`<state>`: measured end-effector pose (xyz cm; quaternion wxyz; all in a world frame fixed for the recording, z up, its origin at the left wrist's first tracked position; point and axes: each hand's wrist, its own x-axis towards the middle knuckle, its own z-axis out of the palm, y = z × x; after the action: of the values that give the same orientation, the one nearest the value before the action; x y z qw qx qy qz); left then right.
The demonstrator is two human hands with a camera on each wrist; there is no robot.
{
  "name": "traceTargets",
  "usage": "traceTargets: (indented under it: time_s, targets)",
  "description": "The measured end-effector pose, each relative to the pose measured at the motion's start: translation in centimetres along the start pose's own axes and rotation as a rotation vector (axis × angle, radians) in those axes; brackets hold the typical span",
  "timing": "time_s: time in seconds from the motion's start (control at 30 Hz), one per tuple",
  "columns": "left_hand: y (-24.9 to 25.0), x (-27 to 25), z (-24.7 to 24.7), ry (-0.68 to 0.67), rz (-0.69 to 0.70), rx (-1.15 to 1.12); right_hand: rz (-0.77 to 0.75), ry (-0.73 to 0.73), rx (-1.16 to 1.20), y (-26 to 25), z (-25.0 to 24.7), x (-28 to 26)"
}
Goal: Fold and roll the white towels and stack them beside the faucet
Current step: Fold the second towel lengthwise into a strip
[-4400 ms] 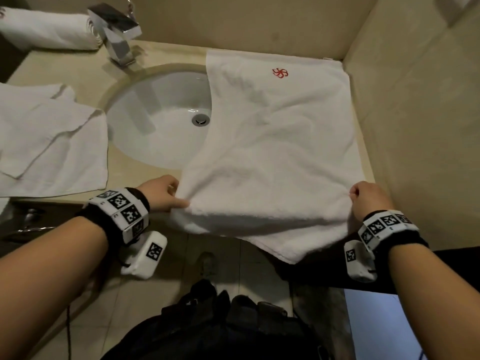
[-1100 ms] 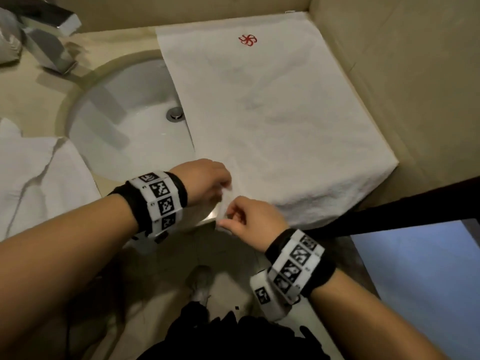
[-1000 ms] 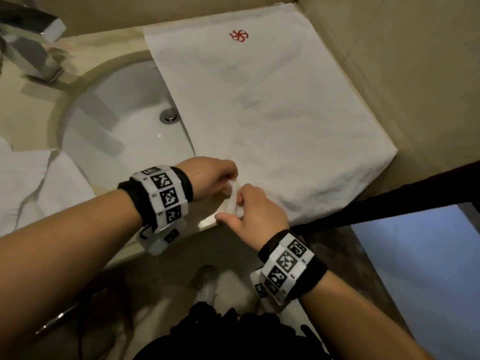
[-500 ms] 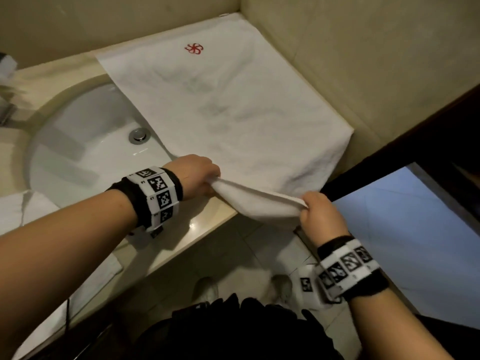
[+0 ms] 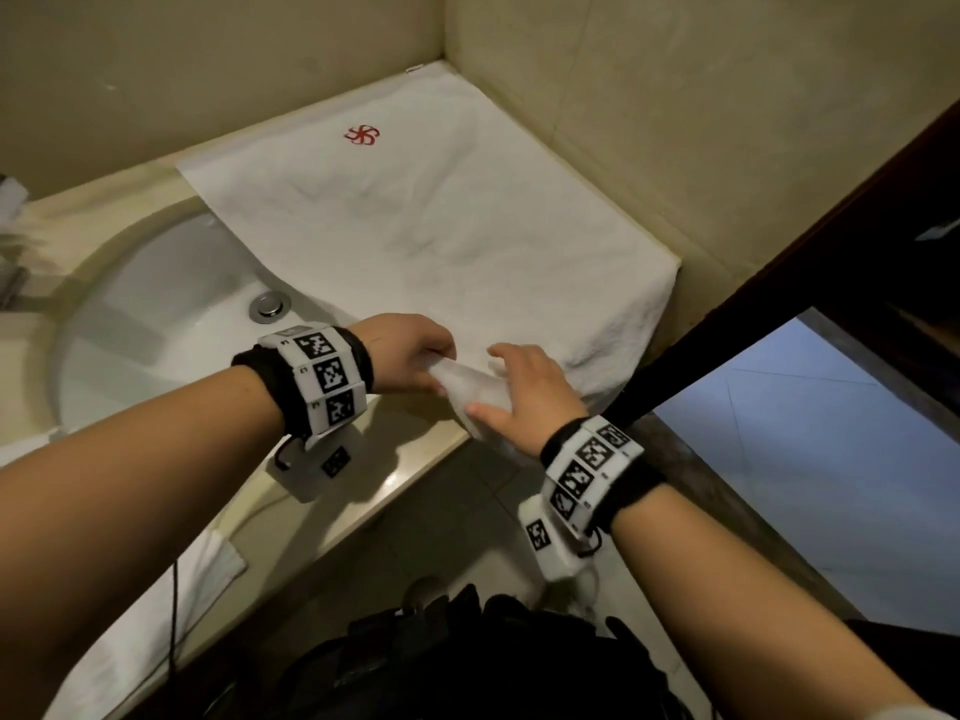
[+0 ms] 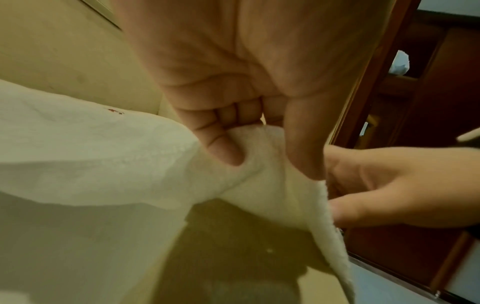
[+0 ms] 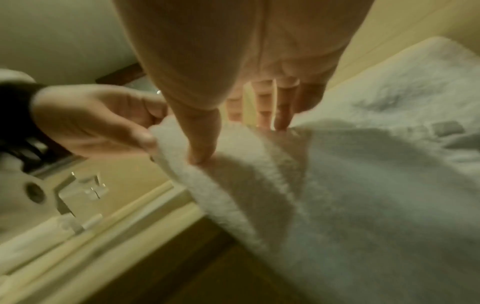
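Note:
A white towel (image 5: 441, 226) with a red emblem (image 5: 361, 135) lies spread on the counter right of the sink, its left side over the basin and its right side hanging off the counter end. At its near left corner my left hand (image 5: 436, 366) pinches a bunched fold between thumb and curled fingers; the left wrist view shows that pinch (image 6: 265, 162) on the towel (image 6: 91, 154). My right hand (image 5: 493, 381) is just beside it with straight, spread fingers. In the right wrist view its thumb and fingertips (image 7: 239, 142) touch the fold of towel (image 7: 363, 185).
The white basin (image 5: 156, 330) with its drain (image 5: 269, 306) is to the left. Another white towel (image 5: 208, 558) hangs at the counter's near left. Beige walls close the back and right, and a dark wooden door frame (image 5: 779, 241) stands at the right. The floor lies below the counter edge (image 5: 395, 485).
My right hand has come back left along the near edge to beside the left hand and opened its fingers. The left hand still pinches the corner. The stretched edge has gone slack.

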<state>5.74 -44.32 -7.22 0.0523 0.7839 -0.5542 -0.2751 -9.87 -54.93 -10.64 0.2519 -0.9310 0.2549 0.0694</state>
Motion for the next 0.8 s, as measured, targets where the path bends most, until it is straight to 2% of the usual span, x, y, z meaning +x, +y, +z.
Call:
traceTargets:
  time_s: [0.1, 0.23, 0.33, 0.4, 0.5, 0.57, 0.63, 0.8]
  targets:
    - [-0.3, -0.4, -0.2, 0.004, 0.008, 0.013, -0.043, 0.024, -0.195, 0.2, -0.7, 0.8]
    - [-1.1, -0.8, 0.2, 0.017, 0.003, 0.055, -0.156, -0.014, 0.055, 1.5, -1.5, -1.0]
    - [-1.4, -0.5, 0.4, -0.026, -0.039, 0.177, -0.223, 0.064, 0.053, 1.6, -1.8, -2.7]
    - [-1.7, -0.3, 0.1, -0.031, -0.072, 0.233, -0.183, 0.038, -0.035, 1.9, -2.3, -3.0]
    - [-2.4, -0.2, -0.7, 0.023, -0.077, 0.23, -0.016, -0.189, -0.177, 3.2, -3.3, -3.0]
    - [-2.6, 0.1, -1.1, 0.06, -0.056, 0.212, 0.072, -0.274, -0.136, 4.5, -4.1, -3.5]
    - [-2.8, 0.3, -1.4, 0.072, -0.052, 0.193, 0.139, -0.255, -0.042, 5.9, -5.2, -4.3]
    - [-4.3, 1.6, -1.3, 0.0, -0.16, 0.238, 0.183, -0.065, 0.159, 8.6, -7.4, -6.0]
